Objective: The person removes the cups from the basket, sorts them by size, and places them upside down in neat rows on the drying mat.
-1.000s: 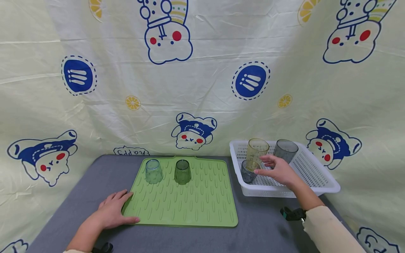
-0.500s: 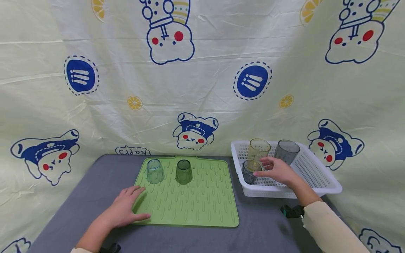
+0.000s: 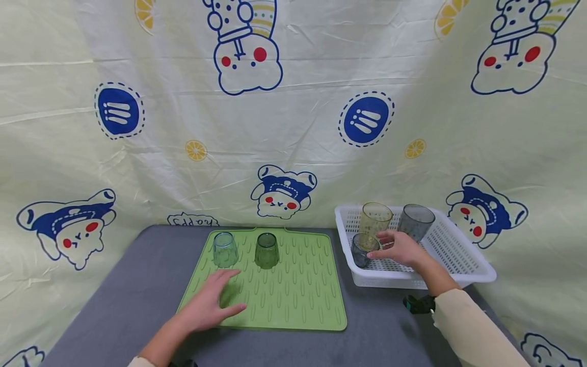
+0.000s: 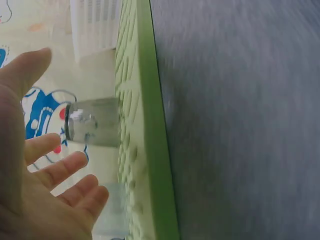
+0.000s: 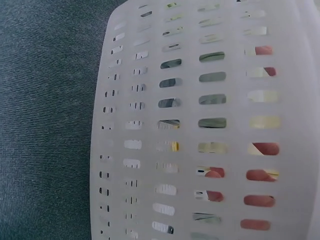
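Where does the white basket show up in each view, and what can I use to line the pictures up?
Head: the white basket is right of centre.
Left wrist: the white basket is at the top, left of centre, cut off by the edge.
Right wrist: its slotted wall fills most of the picture.
Shared landmark: the grey tabletop, visible in all three.

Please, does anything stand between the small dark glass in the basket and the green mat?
Yes. The basket's left wall stands between the small dark glass and the green mat, so the glass would probably need lifting over it.
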The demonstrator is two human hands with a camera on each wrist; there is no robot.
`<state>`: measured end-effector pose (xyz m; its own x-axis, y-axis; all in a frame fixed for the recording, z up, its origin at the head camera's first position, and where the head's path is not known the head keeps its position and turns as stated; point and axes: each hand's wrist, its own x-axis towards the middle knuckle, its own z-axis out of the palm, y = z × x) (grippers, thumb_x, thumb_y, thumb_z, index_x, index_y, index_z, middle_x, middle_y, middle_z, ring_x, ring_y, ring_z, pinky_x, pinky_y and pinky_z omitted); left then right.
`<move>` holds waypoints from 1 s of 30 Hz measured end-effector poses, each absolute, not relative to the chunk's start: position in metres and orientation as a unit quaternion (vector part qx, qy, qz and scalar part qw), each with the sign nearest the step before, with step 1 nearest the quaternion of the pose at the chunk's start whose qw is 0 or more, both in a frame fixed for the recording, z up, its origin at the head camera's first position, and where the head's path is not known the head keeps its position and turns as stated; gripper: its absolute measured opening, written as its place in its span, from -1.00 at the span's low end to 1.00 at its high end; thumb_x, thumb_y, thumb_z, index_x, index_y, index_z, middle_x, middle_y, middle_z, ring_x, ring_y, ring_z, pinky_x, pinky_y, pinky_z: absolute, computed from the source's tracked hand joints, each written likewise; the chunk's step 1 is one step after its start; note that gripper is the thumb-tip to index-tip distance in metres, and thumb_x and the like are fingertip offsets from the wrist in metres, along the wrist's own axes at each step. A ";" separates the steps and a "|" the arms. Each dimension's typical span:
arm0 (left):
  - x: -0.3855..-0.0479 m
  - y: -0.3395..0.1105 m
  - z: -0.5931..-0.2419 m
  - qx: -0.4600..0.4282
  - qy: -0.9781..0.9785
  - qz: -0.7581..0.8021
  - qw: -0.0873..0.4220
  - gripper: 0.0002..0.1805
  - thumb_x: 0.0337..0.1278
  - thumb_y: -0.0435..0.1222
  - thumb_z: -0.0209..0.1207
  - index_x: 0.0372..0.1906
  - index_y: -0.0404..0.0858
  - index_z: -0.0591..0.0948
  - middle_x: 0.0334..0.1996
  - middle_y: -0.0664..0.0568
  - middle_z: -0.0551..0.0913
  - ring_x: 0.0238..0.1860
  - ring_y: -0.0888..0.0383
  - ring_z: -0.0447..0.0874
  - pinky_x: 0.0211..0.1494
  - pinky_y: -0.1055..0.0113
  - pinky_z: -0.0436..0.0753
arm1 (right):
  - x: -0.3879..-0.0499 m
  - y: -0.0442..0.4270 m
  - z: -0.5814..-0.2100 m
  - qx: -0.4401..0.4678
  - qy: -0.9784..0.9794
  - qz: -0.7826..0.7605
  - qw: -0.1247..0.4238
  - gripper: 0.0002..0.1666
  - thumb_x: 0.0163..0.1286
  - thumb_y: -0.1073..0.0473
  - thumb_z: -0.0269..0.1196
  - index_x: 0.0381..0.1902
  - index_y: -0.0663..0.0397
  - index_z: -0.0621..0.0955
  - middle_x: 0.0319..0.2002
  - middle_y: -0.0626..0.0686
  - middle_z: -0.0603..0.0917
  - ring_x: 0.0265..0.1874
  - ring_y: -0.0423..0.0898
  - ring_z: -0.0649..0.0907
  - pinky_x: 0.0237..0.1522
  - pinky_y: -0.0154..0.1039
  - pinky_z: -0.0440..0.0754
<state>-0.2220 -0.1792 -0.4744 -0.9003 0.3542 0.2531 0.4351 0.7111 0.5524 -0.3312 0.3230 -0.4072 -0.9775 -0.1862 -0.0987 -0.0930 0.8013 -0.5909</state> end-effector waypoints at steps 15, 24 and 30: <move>-0.227 -0.152 -0.482 -0.243 -0.881 -0.402 0.047 -0.21 0.22 -0.01 0.39 0.49 -0.13 0.39 0.35 -0.07 0.49 0.31 -0.13 0.53 0.29 -0.14 0.58 | -0.342 0.324 -0.413 -0.080 0.941 -0.315 0.093 0.10 0.19 -0.14 0.53 0.43 0.45 0.35 0.36 0.46 0.46 0.29 0.40 0.52 0.19 0.22 0.61; -0.229 -0.142 -0.481 -0.267 -0.873 -0.404 0.057 -0.23 0.26 0.01 0.36 0.48 -0.16 0.38 0.30 -0.16 0.52 0.22 -0.16 0.56 0.24 -0.12 0.61 | -0.346 0.326 -0.417 -0.077 0.943 -0.307 0.101 0.08 0.14 -0.11 0.57 0.44 0.35 0.39 0.25 0.41 0.55 0.19 0.30 0.60 0.12 0.18 0.63; -0.230 -0.133 -0.479 -0.275 -0.865 -0.416 0.052 -0.24 0.25 -0.04 0.37 0.48 -0.16 0.38 0.31 -0.18 0.51 0.30 -0.17 0.52 0.32 -0.04 0.59 | -0.349 0.325 -0.419 -0.099 0.932 -0.326 0.124 0.06 0.14 0.01 0.59 0.46 0.33 0.37 -0.01 0.26 0.66 -0.10 0.06 0.63 -0.10 -0.05 0.66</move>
